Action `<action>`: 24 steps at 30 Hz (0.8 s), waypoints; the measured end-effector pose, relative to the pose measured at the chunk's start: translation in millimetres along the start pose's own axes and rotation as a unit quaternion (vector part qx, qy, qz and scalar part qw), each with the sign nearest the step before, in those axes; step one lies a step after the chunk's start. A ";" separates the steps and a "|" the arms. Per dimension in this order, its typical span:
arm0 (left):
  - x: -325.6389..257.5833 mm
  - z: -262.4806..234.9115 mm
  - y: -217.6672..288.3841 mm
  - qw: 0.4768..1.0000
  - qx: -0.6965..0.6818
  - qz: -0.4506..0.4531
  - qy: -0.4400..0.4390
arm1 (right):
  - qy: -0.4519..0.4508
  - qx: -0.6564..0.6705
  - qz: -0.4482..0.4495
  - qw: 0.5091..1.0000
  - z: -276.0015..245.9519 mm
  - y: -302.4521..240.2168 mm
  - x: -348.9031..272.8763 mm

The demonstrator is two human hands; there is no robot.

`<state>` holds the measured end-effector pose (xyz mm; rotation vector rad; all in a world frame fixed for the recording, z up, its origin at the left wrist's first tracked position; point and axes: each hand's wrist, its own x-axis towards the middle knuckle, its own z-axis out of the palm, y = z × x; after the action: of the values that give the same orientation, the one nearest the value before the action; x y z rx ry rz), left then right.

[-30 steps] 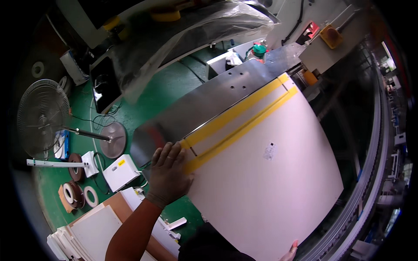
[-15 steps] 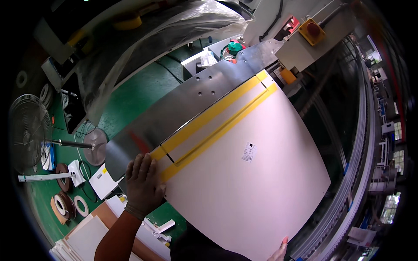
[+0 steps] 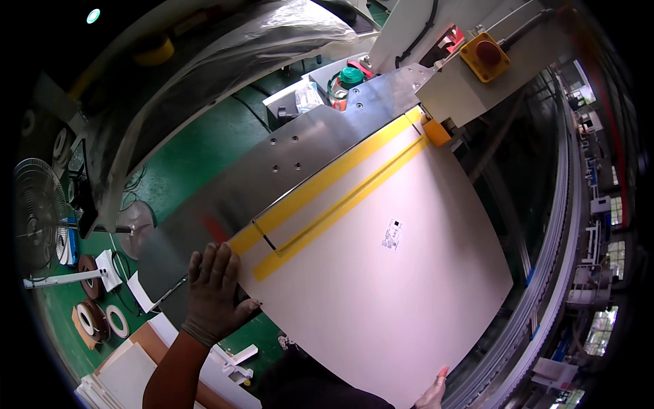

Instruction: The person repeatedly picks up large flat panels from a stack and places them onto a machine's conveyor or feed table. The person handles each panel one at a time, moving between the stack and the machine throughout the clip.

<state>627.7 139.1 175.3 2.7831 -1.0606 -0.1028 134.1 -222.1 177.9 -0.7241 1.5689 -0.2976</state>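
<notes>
A large pale board (image 3: 381, 293) lies against the straight edge of a grey metal plate (image 3: 204, 211). Yellow tape strips (image 3: 340, 194) run along that side, with a dark groove between them, and a small printed label (image 3: 393, 234) sits near its middle. My left hand (image 3: 216, 293), in a dark glove, rests at the board's left corner with fingers stretched out and thumb spread, pressing on its edge. At the bottom right, my right hand (image 3: 434, 394) grips the near edge of the board, its thumb showing; the other fingers are mostly hidden.
A yellow box with a red button (image 3: 485, 58) is on the machine at upper right. Beyond the plate stands a green-lidded jar (image 3: 347, 83). Tape rolls (image 3: 92, 319) and a fan (image 3: 41, 208) are at left. Metal rails (image 3: 545, 273) run along the right.
The board's far end has come closer to the yellow-orange block beneath the machine box. My left hand has shifted a little left on the corner, its thumb spreading. The view has moved slightly.
</notes>
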 end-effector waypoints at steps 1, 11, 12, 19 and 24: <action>11.6 -2.2 6.1 1.000 -0.004 -0.003 -0.012 | 0.003 -0.006 -0.005 1.000 5.9 -11.5 2.5; 120.0 5.1 60.3 1.000 -0.005 -0.003 -0.019 | -0.099 0.063 -0.087 0.989 32.7 -105.4 77.1; 129.3 11.5 64.1 1.000 -0.012 0.001 -0.007 | -0.108 0.073 -0.088 0.988 29.6 -115.5 92.3; 189.5 26.3 92.3 0.997 -0.021 -0.047 0.059 | -0.185 0.091 -0.114 0.972 21.6 -175.7 157.8; 192.1 35.1 89.6 0.996 0.001 -0.051 0.070 | -0.189 0.169 -0.089 0.963 33.7 -225.2 186.3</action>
<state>708.1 -59.1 155.1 2.7992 -0.8855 0.0808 231.0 -499.0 156.3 -0.6108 1.0581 -0.5153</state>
